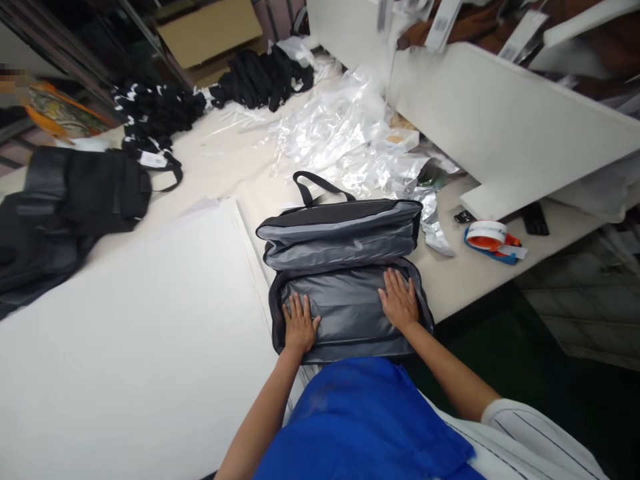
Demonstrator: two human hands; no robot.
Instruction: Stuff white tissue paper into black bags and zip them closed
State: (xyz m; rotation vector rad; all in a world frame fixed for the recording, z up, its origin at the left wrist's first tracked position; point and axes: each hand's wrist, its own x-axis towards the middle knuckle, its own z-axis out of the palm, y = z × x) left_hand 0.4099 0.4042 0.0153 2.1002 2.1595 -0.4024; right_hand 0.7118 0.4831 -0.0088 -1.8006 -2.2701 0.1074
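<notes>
Nearest, at the bottom of the frame, blue cloth (365, 427) covers the person's front, with a striped sleeve (540, 437) at the lower right. Just above it both hands lie flat with fingers spread, gripping nothing: the left hand (299, 325) presses the lower left part of the bag (345, 267), the right hand (398, 300) its right part, both on the shiny grey lining of the open compartment. The bag sits at centre frame on the table (465, 277), near its front edge, its grey upper half folded back and a black handle (320, 187) arching behind. Left of it lies a large white sheet (125, 333). To the right rests an orange and blue tape dispenser (493, 240). Further back, clear plastic wrap (340, 133) is crumpled at upper centre, a black bag (70, 200) lies at the left edge, and black straps (260, 77) are heaped at the top.
</notes>
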